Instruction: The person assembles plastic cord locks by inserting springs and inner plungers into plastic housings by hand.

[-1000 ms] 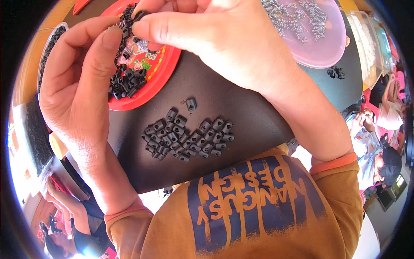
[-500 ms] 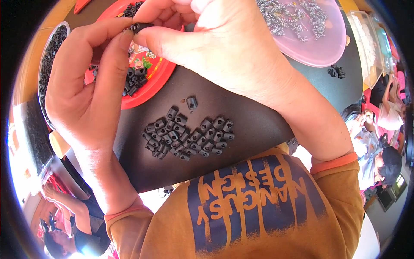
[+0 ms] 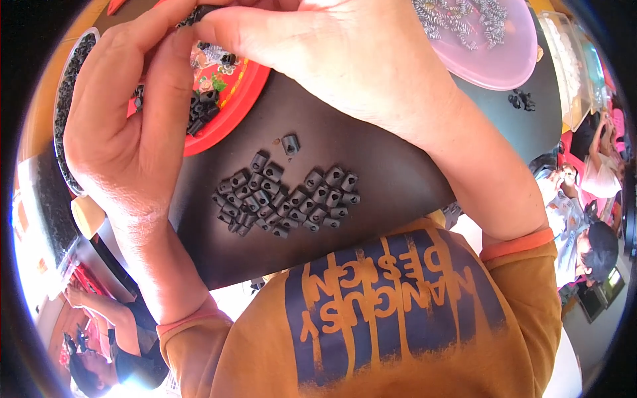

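Reference all positions to the red tray. From my remote station, I find overhead entry to it obstructed: the left hand and right hand overhang it, with fingers converging on a small black part. On the tray's near side, I have a lane at tabletop level; a single black cylinder stands in it and the cylinder cluster bounds it. Well right of the tray, the right forearm bars sideways passage above the surface. Farther right, I have a gap bounded by the pink container; a small black clump obstructs it.
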